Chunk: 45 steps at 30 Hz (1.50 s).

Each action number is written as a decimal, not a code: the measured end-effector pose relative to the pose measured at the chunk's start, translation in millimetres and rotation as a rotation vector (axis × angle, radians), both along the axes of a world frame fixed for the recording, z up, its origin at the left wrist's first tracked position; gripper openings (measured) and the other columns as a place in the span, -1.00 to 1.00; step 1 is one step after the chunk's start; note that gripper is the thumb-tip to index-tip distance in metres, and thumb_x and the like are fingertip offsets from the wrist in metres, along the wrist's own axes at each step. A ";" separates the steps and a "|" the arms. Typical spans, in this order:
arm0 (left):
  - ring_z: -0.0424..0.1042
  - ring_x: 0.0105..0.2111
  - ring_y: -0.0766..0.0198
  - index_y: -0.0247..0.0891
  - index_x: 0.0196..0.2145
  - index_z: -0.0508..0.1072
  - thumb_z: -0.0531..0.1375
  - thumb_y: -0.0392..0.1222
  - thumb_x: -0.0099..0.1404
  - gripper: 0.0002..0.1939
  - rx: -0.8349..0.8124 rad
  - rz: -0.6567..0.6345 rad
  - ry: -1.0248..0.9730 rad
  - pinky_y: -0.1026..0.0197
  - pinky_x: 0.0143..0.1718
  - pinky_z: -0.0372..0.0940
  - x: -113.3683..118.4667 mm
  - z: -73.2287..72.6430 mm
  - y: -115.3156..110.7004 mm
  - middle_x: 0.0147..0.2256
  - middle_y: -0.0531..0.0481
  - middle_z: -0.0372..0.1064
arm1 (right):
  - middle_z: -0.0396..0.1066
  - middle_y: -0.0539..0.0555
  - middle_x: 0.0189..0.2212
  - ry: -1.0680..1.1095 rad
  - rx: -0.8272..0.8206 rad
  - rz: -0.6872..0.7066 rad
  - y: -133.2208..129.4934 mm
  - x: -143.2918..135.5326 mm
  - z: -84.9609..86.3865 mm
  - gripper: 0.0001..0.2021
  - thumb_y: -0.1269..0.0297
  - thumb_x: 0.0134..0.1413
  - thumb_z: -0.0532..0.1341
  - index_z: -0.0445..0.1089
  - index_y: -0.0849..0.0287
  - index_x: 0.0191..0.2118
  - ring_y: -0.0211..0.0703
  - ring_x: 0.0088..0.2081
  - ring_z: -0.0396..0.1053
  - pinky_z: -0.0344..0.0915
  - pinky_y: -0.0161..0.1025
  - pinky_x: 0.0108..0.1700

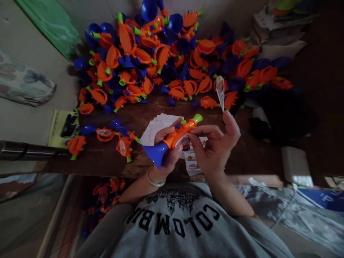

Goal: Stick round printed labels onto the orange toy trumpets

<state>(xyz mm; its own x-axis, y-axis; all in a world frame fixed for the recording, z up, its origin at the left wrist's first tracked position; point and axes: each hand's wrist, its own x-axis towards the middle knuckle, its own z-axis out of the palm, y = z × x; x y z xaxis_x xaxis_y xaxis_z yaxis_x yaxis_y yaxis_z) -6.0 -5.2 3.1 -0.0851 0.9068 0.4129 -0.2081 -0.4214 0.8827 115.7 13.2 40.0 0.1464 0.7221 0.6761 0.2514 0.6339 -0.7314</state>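
An orange toy trumpet [176,138] with a blue bell and a lime-green mouthpiece is held at a tilt over the table's front part. My left hand [168,157] is wrapped round its body from below. The thumb and index finger of my right hand [212,147] press at a printed oval sticker [182,141] on the trumpet's side. Another sticker [220,89] stands up from a raised finger of that same hand. Beneath the hands lie a sheet of printed stickers [191,165] and a fan of white sheets [153,129].
A large heap of similar trumpets [142,55] fills the table's back. Several more [104,134] lie at the left, some with oval stickers, beside a yellow pad [55,132] and a dark cylinder [32,151]. Dark cloth [287,114] and a white box [297,166] are at the right.
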 end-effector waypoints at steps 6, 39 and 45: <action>0.45 0.33 -0.01 0.05 0.14 0.38 0.34 -0.12 0.41 -0.61 0.057 -0.006 -0.136 -0.12 0.36 0.41 -0.8 6.0 0.3 0.32 -0.06 0.43 | 0.50 0.05 -0.05 -0.112 0.078 -0.137 4.6 9.6 -3.4 -0.14 0.26 0.24 0.39 -0.05 -0.22 0.51 -0.05 -0.16 0.51 0.54 -0.01 -0.13; 0.31 0.43 -0.14 0.02 0.30 0.39 0.44 -0.03 0.30 -0.35 -0.095 -0.262 -0.189 -0.27 0.44 0.27 -19.8 -8.8 18.3 0.42 -0.11 0.31 | 0.48 -0.11 -0.44 0.233 -0.477 0.255 13.7 23.5 4.1 -0.80 0.16 0.12 0.51 0.50 0.05 -0.28 -0.34 -0.46 0.41 0.41 -0.38 -0.44; 0.28 0.45 -0.12 -0.01 0.31 0.39 0.41 -0.09 0.32 -0.36 -0.083 -0.335 -0.190 -0.23 0.47 0.25 -22.2 -3.7 15.3 0.44 -0.10 0.29 | 0.49 -0.11 -0.44 0.194 -0.462 0.209 12.3 23.4 9.4 -0.84 0.25 0.13 0.49 0.49 0.06 -0.29 -0.34 -0.45 0.42 0.42 -0.39 -0.42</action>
